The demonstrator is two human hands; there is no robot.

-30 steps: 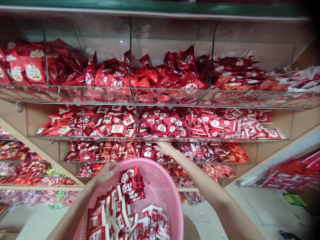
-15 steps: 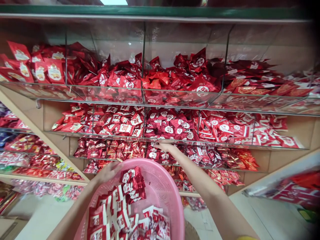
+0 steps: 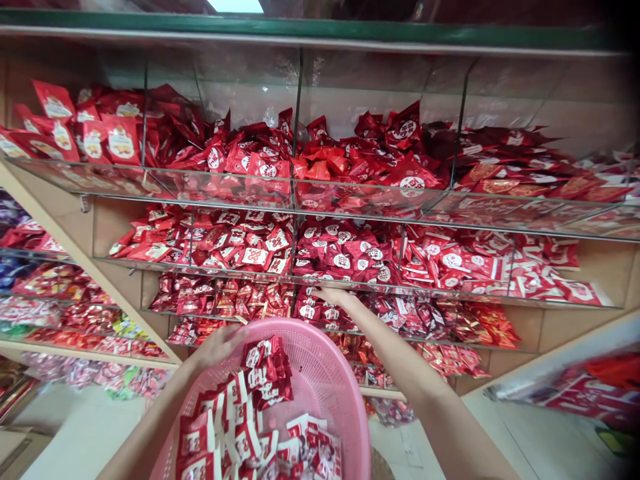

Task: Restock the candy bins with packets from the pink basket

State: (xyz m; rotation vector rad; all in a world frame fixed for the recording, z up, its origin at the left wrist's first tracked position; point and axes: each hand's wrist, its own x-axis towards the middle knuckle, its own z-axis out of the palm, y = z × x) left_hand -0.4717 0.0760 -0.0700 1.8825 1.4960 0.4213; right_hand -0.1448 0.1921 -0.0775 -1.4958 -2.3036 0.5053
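My left hand (image 3: 219,347) grips the left rim of a round pink plastic basket (image 3: 345,373), its fingers along the edge. Inside the basket lie red-and-white snack packets (image 3: 245,433), with a small stack of darker red packets (image 3: 269,370) at the back. My right hand (image 3: 331,293) reaches past the rim into a lower shelf bin, just under the glass edge of the bin above. Dark red packets (image 3: 307,308) with white labels surround its fingertips, which are partly hidden, so I cannot make out whether they hold anything.
Glass-fronted shelves (image 3: 370,207) rise in tiers, split by dividers and filled with red packets. A slanted wooden panel (image 3: 100,287) separates more bins at the left. Wrapped red goods (image 3: 590,387) lie at the lower right, above the pale tiled floor (image 3: 90,427).
The view has shifted slightly, so the shelves appear a little further right and lower. Both hands and the basket keep nearly the same places.
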